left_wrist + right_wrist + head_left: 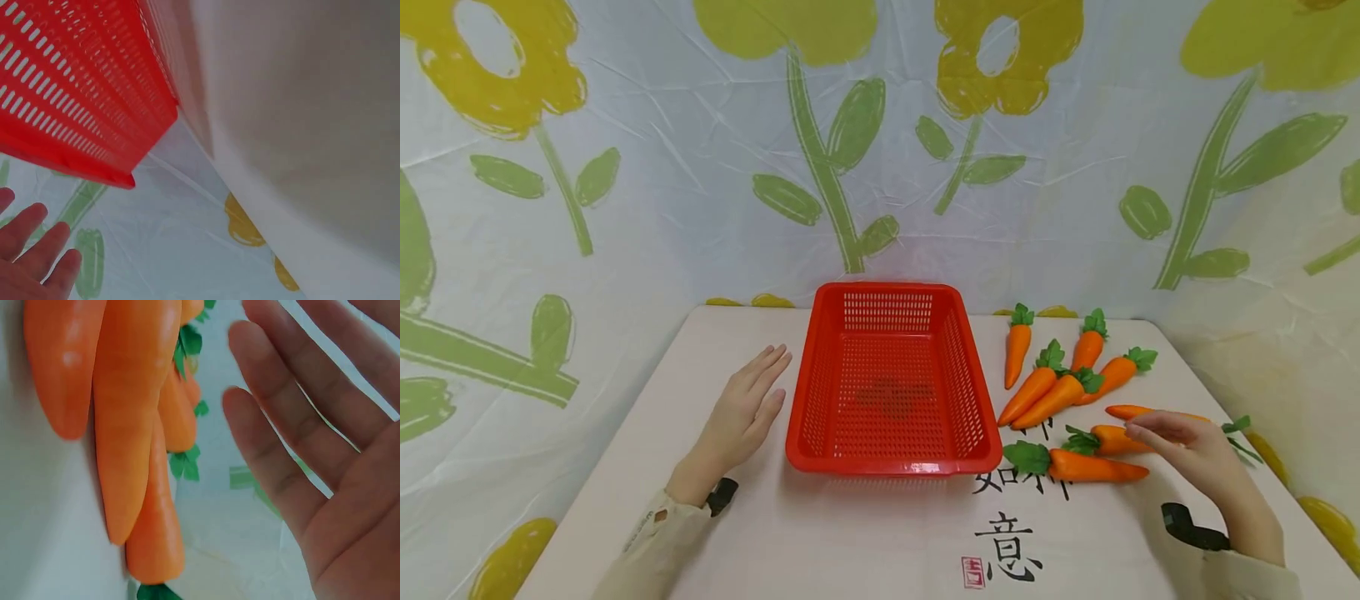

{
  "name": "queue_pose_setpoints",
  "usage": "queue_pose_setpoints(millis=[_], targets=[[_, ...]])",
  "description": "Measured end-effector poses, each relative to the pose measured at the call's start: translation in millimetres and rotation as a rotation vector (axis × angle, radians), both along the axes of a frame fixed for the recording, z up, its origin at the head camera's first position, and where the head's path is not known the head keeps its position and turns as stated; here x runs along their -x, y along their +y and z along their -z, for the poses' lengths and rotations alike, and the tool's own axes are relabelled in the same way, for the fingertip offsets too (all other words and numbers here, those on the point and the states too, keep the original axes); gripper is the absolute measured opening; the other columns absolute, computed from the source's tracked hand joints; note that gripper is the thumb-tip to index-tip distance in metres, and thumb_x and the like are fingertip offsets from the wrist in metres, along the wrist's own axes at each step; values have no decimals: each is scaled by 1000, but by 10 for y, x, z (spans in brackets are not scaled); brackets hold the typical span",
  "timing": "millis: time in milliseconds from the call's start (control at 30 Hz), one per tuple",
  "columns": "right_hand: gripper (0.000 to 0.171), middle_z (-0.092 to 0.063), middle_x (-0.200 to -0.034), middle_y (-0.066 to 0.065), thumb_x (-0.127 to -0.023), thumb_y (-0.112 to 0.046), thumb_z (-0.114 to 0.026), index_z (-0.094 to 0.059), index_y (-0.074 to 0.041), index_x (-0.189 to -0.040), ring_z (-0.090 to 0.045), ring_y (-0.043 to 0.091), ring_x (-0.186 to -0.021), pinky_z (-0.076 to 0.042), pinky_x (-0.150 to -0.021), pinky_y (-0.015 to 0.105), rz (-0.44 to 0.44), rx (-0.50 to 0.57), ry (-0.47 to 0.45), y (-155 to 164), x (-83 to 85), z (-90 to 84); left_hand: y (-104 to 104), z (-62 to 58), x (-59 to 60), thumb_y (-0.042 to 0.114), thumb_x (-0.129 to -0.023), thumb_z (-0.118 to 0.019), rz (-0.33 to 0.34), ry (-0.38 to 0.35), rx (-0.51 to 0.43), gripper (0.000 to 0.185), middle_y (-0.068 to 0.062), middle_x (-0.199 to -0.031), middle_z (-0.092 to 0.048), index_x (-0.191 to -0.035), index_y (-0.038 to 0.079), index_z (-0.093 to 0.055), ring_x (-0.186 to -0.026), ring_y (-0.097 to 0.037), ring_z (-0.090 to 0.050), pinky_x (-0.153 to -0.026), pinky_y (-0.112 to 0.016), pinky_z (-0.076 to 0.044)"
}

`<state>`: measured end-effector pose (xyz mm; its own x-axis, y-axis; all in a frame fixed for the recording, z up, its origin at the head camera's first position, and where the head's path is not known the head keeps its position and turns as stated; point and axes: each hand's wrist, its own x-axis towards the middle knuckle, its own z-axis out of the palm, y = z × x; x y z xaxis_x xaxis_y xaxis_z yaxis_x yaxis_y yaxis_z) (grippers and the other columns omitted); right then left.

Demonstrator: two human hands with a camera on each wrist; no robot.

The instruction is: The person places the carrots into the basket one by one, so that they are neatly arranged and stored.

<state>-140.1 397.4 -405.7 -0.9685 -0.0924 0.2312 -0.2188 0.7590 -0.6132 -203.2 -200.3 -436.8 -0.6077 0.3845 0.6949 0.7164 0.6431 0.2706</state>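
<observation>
A red plastic basket (pixel 891 463) with slotted walls stands in the middle of the table. My left hand (pixel 739 410) is just left of it, fingers extended and holding nothing; in the left wrist view its fingers (pixel 53 250) show below the basket's rim (pixel 75 172). Over the carrots at the right hovers my right hand (pixel 1187 454), partly covering an orange carrot (pixel 1120 440). Its fingers (pixel 294 419) look straight and apart from the carrots (pixel 128 425) in the right wrist view. Another carrot (pixel 1097 467) lies nearest the front.
Several more carrots with green leaves lie right of the basket, among them an upright-pointing carrot (pixel 1017 354) near the back. Black brush characters (pixel 1011 546) and a red seal mark the pale table (pixel 850 542). A flower-printed cloth (pixel 700 167) hangs behind and at both sides.
</observation>
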Motion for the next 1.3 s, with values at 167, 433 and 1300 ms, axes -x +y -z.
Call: queue_pose_setpoints(millis=[167,433,1300], targets=[[16,-70,-97,-5,-86,-22,-67,-73,-12,-97,-50,-11,-90,-42,-69,14,-29,-31,-69,45,-27,47,115,-21,11,26,-96,-44,39,-77,39,50,-11,-146,-38,-142,5,-42,-135,-32,-33,-106,-49,-27],[7,-70,-86,-6,-78,-20,-75,-74,-16,-84,-54,-2,-74,-46,-59,22,-97,-96,-149,92,-27,170,208,9,9,25,-93,-49,95,-125,80,54,-9,-148,-36,-143,6,-40,-137,-29,-31,-107,-46,-27],[24,-66,-87,-2,-71,-11,-78,-70,-5,-93,-52,5,-71,-47,-59,22,-131,-76,-228,211,17,292,194,101,45,21,-92,-49,81,-99,81,48,-10,-146,-39,-137,2,-47,-135,-32,-33,-107,-46,-28]])
